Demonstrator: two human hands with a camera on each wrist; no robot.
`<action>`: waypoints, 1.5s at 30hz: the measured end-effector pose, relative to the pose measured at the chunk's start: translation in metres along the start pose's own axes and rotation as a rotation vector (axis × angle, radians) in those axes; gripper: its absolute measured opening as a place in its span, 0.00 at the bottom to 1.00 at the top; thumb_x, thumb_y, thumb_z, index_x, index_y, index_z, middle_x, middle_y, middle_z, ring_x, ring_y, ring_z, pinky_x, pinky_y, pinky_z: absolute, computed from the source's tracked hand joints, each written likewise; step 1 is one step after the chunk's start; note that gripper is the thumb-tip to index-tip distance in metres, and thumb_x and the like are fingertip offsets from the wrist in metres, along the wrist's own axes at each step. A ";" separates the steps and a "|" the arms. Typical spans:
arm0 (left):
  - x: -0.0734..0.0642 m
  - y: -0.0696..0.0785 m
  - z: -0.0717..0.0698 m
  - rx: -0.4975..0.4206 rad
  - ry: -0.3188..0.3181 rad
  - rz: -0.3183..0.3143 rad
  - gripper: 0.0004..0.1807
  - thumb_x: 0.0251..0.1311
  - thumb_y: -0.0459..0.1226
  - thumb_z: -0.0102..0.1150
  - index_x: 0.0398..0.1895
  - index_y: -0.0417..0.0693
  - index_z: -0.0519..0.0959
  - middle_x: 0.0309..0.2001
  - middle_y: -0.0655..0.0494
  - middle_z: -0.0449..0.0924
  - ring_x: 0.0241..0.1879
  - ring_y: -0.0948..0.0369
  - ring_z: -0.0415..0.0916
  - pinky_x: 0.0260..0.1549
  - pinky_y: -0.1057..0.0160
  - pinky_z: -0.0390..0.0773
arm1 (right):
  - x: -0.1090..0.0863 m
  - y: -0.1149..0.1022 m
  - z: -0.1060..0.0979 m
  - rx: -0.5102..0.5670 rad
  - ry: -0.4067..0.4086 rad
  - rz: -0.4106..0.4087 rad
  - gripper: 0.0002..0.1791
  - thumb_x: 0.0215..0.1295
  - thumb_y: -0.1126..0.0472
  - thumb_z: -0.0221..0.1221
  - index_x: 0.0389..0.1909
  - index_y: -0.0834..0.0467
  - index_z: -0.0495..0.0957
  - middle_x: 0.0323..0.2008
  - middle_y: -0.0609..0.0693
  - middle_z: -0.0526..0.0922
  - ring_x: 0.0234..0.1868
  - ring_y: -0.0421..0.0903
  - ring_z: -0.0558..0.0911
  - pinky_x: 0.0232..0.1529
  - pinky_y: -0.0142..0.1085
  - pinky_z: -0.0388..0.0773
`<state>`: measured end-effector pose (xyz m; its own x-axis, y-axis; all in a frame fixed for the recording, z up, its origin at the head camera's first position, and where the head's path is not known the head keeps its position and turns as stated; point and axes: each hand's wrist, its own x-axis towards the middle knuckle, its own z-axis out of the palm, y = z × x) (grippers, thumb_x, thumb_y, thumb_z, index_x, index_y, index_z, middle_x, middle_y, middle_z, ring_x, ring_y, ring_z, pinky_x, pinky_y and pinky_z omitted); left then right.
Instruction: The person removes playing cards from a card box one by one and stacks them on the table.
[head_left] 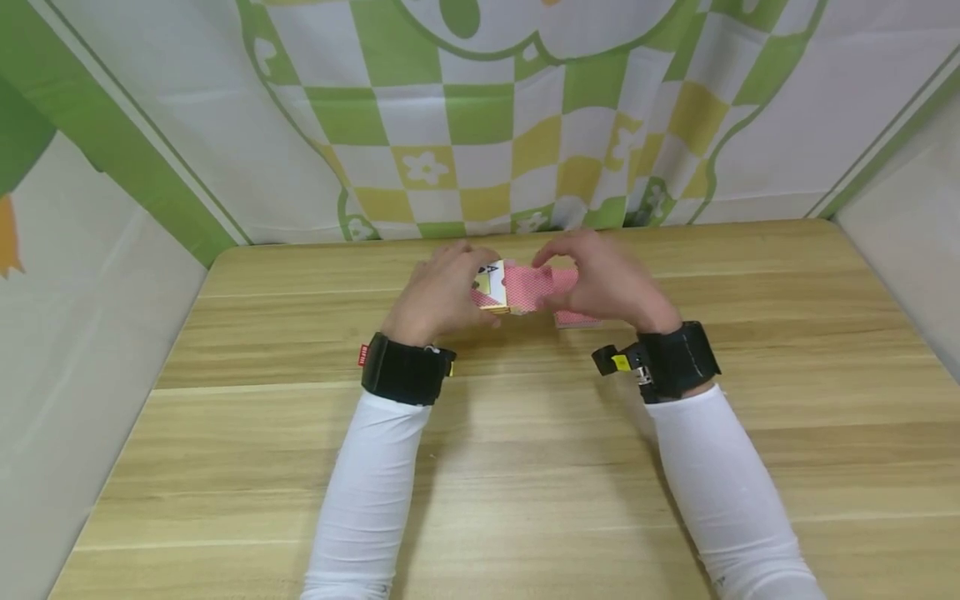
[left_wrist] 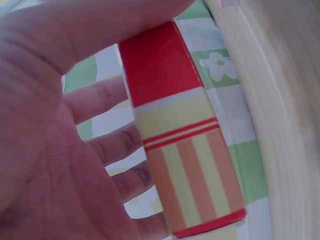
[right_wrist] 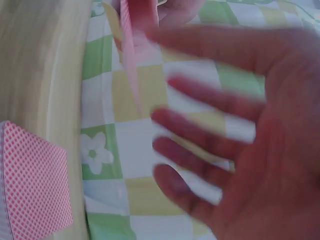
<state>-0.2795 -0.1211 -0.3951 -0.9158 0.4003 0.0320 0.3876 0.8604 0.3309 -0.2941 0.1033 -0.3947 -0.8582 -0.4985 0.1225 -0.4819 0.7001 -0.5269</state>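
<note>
In the head view, my left hand (head_left: 442,292) grips a playing card box (head_left: 492,283) with an ace on its front. The left wrist view shows the box's red-and-striped side (left_wrist: 185,150), thumb across the top and fingers behind. Out of the box's right end sticks a red-patterned card (head_left: 527,287). Around that end hovers my right hand (head_left: 615,279), thumb and fingers spread apart, blurred in the right wrist view. There the thumb tip overlaps the pink protruding piece (right_wrist: 129,55). Below my right hand, a red-backed card stack (head_left: 577,320) lies on the table.
The wooden table (head_left: 525,467) ends at a green, white and yellow checked cloth (head_left: 480,117) hanging behind it. Pale walls stand at left and right. Each wrist wears a black strap, the left strap (head_left: 405,371) and the right strap (head_left: 678,362).
</note>
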 end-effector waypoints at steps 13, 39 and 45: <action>0.000 0.000 0.000 0.000 -0.015 0.025 0.44 0.32 0.49 0.74 0.60 0.54 0.69 0.47 0.57 0.68 0.46 0.58 0.62 0.45 0.53 0.64 | 0.006 -0.005 0.010 -0.065 -0.061 -0.148 0.20 0.41 0.55 0.70 0.39 0.53 0.80 0.45 0.45 0.76 0.48 0.43 0.71 0.47 0.36 0.67; -0.002 -0.009 -0.002 -0.021 -0.016 0.002 0.42 0.33 0.46 0.73 0.59 0.52 0.69 0.48 0.55 0.69 0.47 0.55 0.64 0.47 0.54 0.64 | -0.007 0.017 -0.018 -0.032 0.038 0.185 0.44 0.50 0.38 0.61 0.66 0.54 0.60 0.42 0.52 0.73 0.41 0.49 0.71 0.37 0.42 0.69; -0.001 -0.007 -0.001 -0.012 -0.020 0.000 0.42 0.34 0.46 0.73 0.60 0.52 0.69 0.47 0.55 0.68 0.45 0.56 0.64 0.44 0.55 0.65 | -0.005 0.020 -0.011 -0.072 -0.014 0.311 0.43 0.53 0.42 0.60 0.68 0.52 0.55 0.46 0.55 0.75 0.47 0.53 0.73 0.44 0.47 0.69</action>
<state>-0.2818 -0.1280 -0.3968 -0.9136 0.4064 0.0129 0.3860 0.8569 0.3418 -0.3012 0.1261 -0.3966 -0.9641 -0.2615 -0.0470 -0.2084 0.8541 -0.4766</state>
